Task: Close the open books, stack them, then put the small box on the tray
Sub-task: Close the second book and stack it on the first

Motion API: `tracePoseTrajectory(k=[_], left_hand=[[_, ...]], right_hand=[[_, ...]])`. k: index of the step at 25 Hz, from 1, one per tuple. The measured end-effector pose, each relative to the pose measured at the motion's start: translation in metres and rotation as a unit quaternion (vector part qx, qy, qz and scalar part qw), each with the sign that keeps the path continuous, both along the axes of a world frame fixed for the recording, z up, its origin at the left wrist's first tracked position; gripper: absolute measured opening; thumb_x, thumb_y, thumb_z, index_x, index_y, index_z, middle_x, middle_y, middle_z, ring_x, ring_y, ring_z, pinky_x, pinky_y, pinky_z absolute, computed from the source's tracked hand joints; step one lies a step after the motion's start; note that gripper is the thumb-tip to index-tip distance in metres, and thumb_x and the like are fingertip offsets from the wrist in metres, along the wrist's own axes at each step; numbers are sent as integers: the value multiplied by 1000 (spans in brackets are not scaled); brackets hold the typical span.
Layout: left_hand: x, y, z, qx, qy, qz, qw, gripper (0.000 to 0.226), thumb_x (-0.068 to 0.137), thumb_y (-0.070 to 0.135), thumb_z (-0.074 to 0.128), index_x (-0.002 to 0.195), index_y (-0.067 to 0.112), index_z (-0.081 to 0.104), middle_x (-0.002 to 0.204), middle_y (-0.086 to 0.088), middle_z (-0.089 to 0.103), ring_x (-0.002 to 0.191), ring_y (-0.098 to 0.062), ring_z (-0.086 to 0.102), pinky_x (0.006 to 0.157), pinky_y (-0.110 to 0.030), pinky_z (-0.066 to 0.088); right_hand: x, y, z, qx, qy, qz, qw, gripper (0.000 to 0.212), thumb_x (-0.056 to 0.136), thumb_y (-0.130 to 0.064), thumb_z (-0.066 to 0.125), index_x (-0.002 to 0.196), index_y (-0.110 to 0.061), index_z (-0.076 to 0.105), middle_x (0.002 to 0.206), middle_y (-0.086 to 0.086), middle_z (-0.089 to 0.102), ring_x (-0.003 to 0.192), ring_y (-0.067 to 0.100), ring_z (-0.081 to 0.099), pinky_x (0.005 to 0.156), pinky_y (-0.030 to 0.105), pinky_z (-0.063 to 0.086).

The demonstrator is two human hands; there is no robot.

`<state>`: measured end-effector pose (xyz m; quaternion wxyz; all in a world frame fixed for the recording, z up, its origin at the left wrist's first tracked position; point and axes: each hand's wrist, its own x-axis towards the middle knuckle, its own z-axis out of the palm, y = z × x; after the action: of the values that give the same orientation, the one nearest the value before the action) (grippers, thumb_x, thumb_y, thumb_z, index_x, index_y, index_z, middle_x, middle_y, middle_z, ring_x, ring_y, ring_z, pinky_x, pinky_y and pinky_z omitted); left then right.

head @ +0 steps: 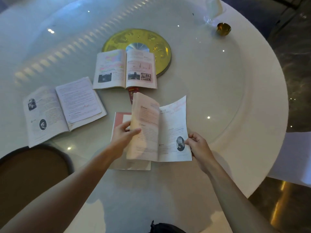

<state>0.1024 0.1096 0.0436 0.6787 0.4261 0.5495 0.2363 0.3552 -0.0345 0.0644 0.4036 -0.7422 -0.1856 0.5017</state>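
Note:
Three open books lie on a round white table. The nearest book (170, 130) is half folded, its left block of pages raised. My left hand (123, 135) grips that raised block, and my right hand (198, 145) pinches the lower right corner of the right page. A second open book (124, 69) lies beyond it, partly on a gold round tray (161, 47). The third open book (62, 110) rests flat to the left. A small red box (131, 95) peeks out between the far book and the near one, mostly hidden.
A small gold bowl (223, 29) and a white object (213, 5) sit at the table's far right edge. A brown round chair seat (32, 174) stands at the lower left. The table edge (276, 91) curves down the right side, with dark floor beyond.

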Motion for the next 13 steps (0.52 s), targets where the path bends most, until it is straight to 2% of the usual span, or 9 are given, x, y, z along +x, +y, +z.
tracePoseTrajectory(k=[1,3,5,7,9,11,13], left_hand=[[2,-3,6,6,-8,-4,1000,30,86,14,75,112,29,72,100,0,79,83,-17,77,60,-27,60],[7,-13,13,15,-20,-15,1000,28,86,18,75,108,34,72,100,3,78,83,-14,76,60,-26,60],[14,-23,16,19,-22,-34,999,24,84,27,77,108,30,73,98,2,78,85,-15,76,62,-29,61],[17,-32,18,15,-25,-36,999,21,83,40,77,98,25,76,93,1,78,84,-18,76,63,-31,61],[17,-34,19,-12,-38,-17,999,27,87,45,70,90,19,79,90,-4,79,81,-23,77,61,-31,60],[14,-35,21,-44,-49,-7,998,27,94,38,63,91,16,79,93,-6,80,82,-24,78,61,-33,61],[12,-36,20,-55,-62,-26,996,19,94,27,63,94,16,79,99,-6,79,89,-23,77,65,-36,62]], right_hand=[[-13,4,5,16,9,7,1000,26,90,-1,56,74,-21,62,74,-6,75,61,9,68,50,19,47],[-42,13,14,33,21,39,998,28,93,2,56,74,-19,56,75,0,70,65,13,64,59,26,49],[-66,21,17,51,21,79,995,19,96,1,57,82,-12,56,85,11,66,77,20,61,73,38,51],[-84,25,19,71,7,104,992,7,99,-3,60,92,-5,62,90,12,68,82,22,65,79,39,55],[-93,26,20,78,18,101,992,15,102,-15,62,109,-3,68,100,8,78,92,24,76,83,39,61],[-100,28,22,78,49,83,992,26,102,-30,63,121,-14,71,109,3,82,98,19,80,78,34,66],[-102,36,27,76,11,83,994,30,99,-40,65,120,-21,73,108,0,82,97,17,80,72,30,66]])
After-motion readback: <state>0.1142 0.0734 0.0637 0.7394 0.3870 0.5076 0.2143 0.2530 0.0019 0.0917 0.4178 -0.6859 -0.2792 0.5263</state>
